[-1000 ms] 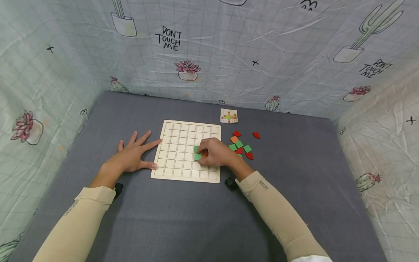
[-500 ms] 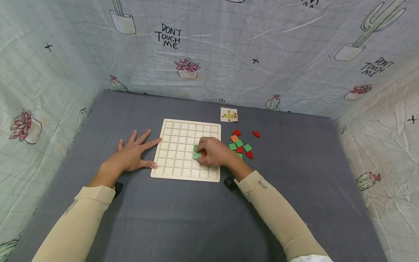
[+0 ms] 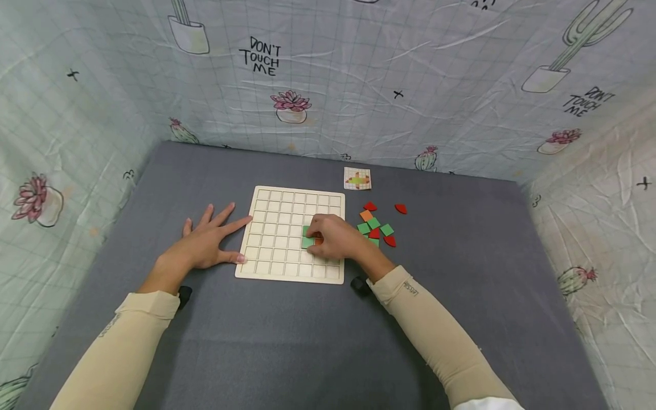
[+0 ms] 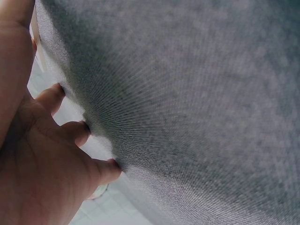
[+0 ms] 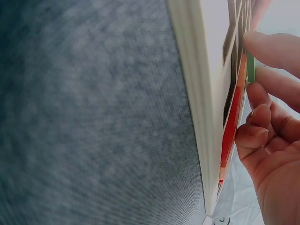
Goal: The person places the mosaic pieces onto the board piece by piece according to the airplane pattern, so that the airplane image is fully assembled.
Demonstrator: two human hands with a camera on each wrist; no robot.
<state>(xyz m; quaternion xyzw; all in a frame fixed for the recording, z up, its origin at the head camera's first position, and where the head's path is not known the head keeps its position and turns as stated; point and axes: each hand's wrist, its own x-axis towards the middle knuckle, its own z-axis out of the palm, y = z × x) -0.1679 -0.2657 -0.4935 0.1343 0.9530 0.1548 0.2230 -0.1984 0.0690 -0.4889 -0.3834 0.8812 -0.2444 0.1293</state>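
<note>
"Green tile [image 3: 307, 242] at your fingertips?"

"Yes. My right hand [image 3: 335, 234] bends over it, thumb and index finger curled to opposite sides in what looks like a pinch, the gap about as wide as the tile. It sits on the wooden board [image 3: 271, 239], nearer the right edge than the left."

"Anything else down around it?"

"A second green tile [image 3: 306, 230] shows beside my index finger, and an orange tile [image 5: 241, 77] and a red piece [image 5: 229, 136] lie on the board below my palm. I can't count everything my knuckles cover."

"And the other hand?"

"My left hand [image 3: 202, 247] is spread wide and empty, index finger and thumb touching the board's left edge."

"How far along are you?"

"Begun, but well short of finished, I'd judge: the squares toward the left and far edges are bare. Off the right edge, loose red pieces [image 3: 390, 241], loose green tiles [image 3: 386, 230] and a spare orange tile [image 3: 366, 216] lie unplaced. Past the board's far right corner, near the far edge of the grey surface [image 3: 287, 341], is a card [image 3: 357, 179] showing a coloured figure on a grid."
</note>
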